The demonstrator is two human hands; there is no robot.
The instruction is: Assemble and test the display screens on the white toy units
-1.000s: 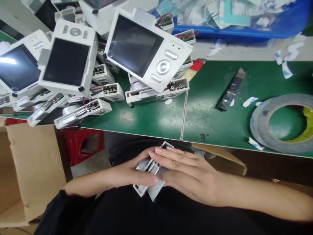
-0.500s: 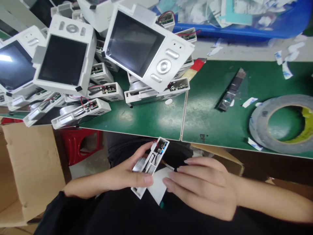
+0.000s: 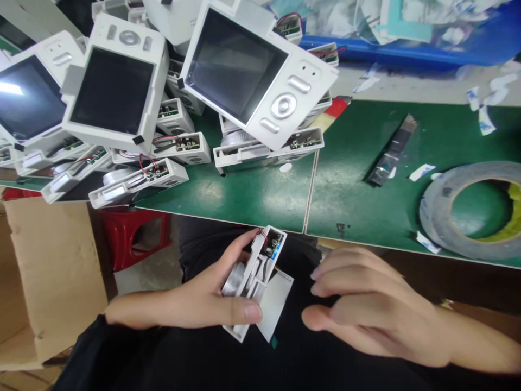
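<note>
My left hand [image 3: 220, 304] grips a white camera body [image 3: 254, 282] above my lap, its thumb across the near side. The body stands on edge, and its open side shows red wires, a small circuit board and a ribbed dial. A flat silvery-white panel [image 3: 277, 304] sticks out from the right of the body, with a small green tab at its lower corner. My right hand [image 3: 366, 304] hovers to the right of the panel, apart from it, with fingers loosely curved, the thumb spread from them and nothing visible between.
Several white camera bodies with dark screens [image 3: 112, 89] are piled at the back left of the green table [image 3: 252, 195]. A blue bin [image 3: 407, 51] of scraps, a dark taped tool [image 3: 393, 152] and a tape roll [image 3: 435, 212] lie right. A red stool [image 3: 122, 239] stands below.
My right hand has let go of the panel and moved right, away from it. The camera body in my left hand has shifted slightly right. The whole view has shifted a little.
</note>
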